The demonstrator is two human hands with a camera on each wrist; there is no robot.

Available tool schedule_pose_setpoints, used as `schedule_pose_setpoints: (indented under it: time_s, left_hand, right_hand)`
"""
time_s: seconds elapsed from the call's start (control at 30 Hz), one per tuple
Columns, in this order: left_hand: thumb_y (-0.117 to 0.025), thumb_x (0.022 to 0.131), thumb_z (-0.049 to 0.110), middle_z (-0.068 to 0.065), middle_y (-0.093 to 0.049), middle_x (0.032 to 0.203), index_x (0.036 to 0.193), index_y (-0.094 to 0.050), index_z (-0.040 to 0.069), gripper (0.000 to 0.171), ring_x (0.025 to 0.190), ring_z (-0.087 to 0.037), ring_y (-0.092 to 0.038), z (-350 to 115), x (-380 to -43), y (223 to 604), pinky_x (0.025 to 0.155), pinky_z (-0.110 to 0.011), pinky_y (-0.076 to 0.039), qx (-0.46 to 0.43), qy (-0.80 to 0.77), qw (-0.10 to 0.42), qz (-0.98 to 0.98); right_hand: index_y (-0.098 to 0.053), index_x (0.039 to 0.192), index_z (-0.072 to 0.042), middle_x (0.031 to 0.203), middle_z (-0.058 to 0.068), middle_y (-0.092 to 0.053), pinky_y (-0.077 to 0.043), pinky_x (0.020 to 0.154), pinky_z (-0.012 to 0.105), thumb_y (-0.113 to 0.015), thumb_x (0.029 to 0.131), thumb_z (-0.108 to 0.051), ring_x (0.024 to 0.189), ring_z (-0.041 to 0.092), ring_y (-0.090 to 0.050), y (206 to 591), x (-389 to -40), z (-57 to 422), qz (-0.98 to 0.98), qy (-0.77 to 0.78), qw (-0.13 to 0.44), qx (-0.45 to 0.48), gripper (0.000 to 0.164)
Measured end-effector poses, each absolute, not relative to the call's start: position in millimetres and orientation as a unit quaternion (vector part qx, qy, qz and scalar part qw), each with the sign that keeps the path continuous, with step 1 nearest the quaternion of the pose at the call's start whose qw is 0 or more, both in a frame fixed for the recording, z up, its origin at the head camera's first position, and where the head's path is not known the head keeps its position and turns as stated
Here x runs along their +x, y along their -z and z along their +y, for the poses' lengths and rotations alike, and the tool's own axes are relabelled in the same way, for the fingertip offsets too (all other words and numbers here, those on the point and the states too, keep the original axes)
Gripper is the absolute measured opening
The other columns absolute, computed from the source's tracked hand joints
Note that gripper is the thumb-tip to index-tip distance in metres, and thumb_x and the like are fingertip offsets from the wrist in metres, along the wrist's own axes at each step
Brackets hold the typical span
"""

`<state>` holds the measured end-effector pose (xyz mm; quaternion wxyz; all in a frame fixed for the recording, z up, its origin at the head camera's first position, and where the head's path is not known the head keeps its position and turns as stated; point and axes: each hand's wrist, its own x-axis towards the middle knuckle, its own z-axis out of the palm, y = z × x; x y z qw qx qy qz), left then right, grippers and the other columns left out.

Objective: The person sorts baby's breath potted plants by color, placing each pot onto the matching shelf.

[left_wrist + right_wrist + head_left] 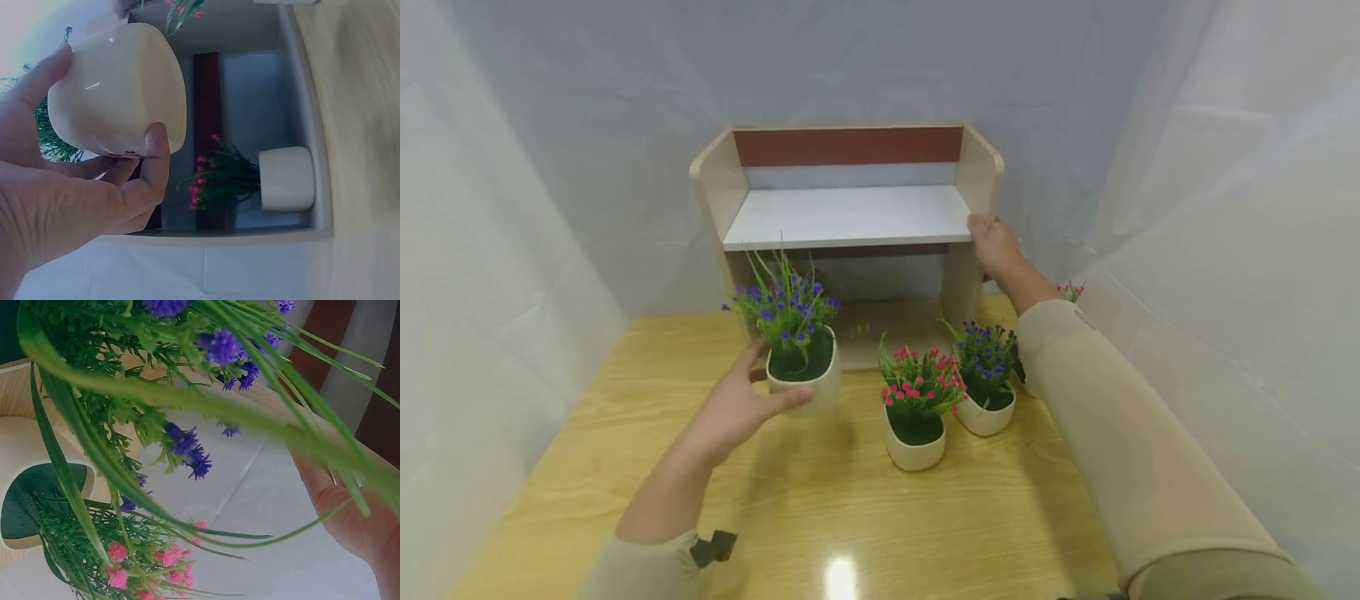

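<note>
My left hand grips a cream pot of purple flowers, held a little above the table in front of the wooden shelf unit. The left wrist view shows thumb and fingers curled round this pot. My right hand holds the front edge of the shelf's right side panel at the level of the upper board. In the right wrist view this hand shows behind purple flower stems.
Two more cream pots stand on the yellow wooden table: pink flowers and purple flowers. A pot of pink flowers sits in the shelf's lower compartment. Pink blooms peek out behind my right forearm. White sheeting surrounds the table.
</note>
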<state>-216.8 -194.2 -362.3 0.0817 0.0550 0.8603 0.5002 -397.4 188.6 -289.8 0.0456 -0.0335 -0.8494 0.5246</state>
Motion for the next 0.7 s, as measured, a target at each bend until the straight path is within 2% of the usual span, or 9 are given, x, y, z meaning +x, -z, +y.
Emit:
schedule_pose_setpoints:
  time_s: [0.23,0.47,0.7]
  left_hand:
    - [-0.088,0.088,0.052,-0.025,-0.032,0.175,0.176,0.001,0.018,0.130,0.157,-0.047,-0.040,-191,-223,345,0.122,-0.071,-0.043,0.066,-0.513,0.070,0.853]
    - [-0.088,0.088,0.054,-0.027,-0.031,0.175,0.176,0.001,0.019,0.130,0.160,-0.049,-0.035,-187,-229,333,0.125,-0.071,-0.038,0.073,-0.509,0.056,0.856]
    - [-0.087,0.092,0.043,-0.023,-0.049,0.163,0.176,-0.002,0.017,0.122,0.148,-0.042,-0.051,-182,-234,324,0.124,-0.065,-0.044,0.090,-0.539,0.052,0.836]
  right_hand:
    - [-0.035,0.166,-0.007,0.162,0.026,-0.050,-0.052,0.117,0.063,-0.033,0.116,-0.055,0.147,0.045,-0.054,291,-399,190,-0.851,-0.523,0.042,-0.034,0.070]
    - [-0.035,0.166,-0.006,0.163,0.025,-0.050,-0.052,0.118,0.063,-0.034,0.116,-0.055,0.148,0.044,-0.053,291,-399,188,-0.850,-0.523,0.041,-0.038,0.071]
    - [-0.034,0.166,-0.006,0.164,0.024,-0.048,-0.049,0.120,0.063,-0.033,0.116,-0.056,0.150,0.044,-0.051,291,-398,186,-0.854,-0.518,0.041,-0.037,0.072]
